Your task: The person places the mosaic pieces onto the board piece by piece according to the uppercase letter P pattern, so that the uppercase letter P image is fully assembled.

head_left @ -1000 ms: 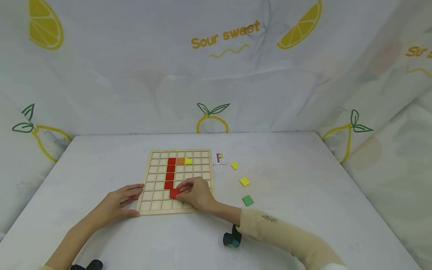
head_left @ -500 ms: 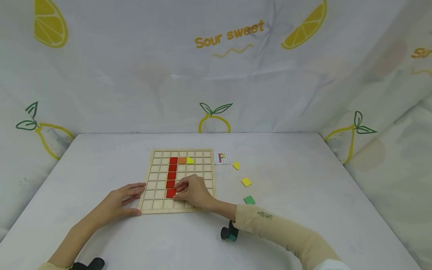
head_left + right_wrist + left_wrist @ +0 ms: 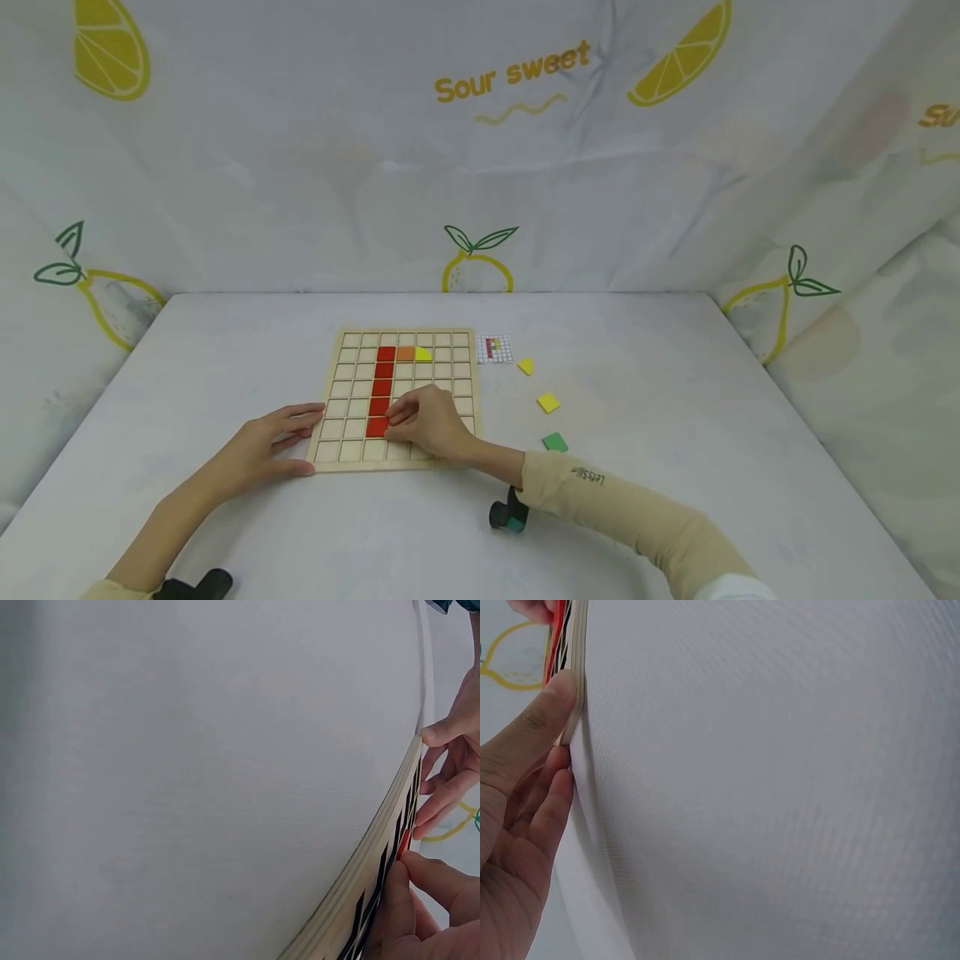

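Observation:
A wooden grid board [image 3: 348,452] lies on the white table, with a column of red square tiles [image 3: 382,388] in its cells. An orange square tile [image 3: 405,354] and a yellow rounded tile [image 3: 423,355] continue the top row rightward. My right hand [image 3: 431,427] has thumb and fingertips at the lowest red square tile [image 3: 377,427], pinching its right side; the fingers partly cover it. At the board's left edge my left hand [image 3: 270,446] rests with extended fingers, the thumb near the front corner. The left wrist view shows that thumb [image 3: 559,697] against the wooden rim.
A small pattern card [image 3: 494,348] lies against the board's right side. Further right are a loose yellow rounded tile [image 3: 526,366], a yellow square tile [image 3: 548,403] and a green square tile [image 3: 555,442]. White cloth with lemon prints hangs behind the table.
The right hand has moved the lowest red tile leftward, from askew into line below the other red tiles. Since half a second ago it has barely moved. The left hand stays at the board's edge.

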`<action>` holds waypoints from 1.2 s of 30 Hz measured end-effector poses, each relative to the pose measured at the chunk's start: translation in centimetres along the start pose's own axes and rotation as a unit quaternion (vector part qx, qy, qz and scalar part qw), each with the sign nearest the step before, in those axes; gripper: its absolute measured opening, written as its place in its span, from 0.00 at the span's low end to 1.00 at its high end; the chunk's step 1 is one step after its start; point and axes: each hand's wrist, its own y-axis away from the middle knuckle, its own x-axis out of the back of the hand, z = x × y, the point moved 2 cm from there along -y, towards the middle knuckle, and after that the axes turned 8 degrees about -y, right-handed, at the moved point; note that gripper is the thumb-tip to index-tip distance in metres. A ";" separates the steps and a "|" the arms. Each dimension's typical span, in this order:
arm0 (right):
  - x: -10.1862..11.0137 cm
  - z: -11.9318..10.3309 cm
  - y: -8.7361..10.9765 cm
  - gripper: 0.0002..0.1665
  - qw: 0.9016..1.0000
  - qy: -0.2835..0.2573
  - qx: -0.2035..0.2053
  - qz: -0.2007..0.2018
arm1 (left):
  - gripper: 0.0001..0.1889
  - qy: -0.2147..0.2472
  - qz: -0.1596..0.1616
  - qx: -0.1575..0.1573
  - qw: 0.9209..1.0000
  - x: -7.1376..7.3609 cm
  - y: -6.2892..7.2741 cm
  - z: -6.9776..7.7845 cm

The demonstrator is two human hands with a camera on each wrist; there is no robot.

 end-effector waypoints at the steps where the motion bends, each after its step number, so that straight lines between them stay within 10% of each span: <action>1: 0.0 0.0 0.0 0.07 1.000 -0.002 -0.003 -0.001 | 0.38 0.001 0.000 0.000 1.000 0.0 0.0 0.0; 13: 1.7 -0.3 1.1 0.11 0.999 -0.047 0.004 -0.005 | 0.38 -0.006 0.005 -0.013 1.000 -0.1 -0.2 0.0; 36: 15.7 4.1 7.7 0.22 0.994 -0.082 -0.065 0.020 | 0.38 -0.029 0.036 -0.044 0.998 -0.2 0.1 -0.4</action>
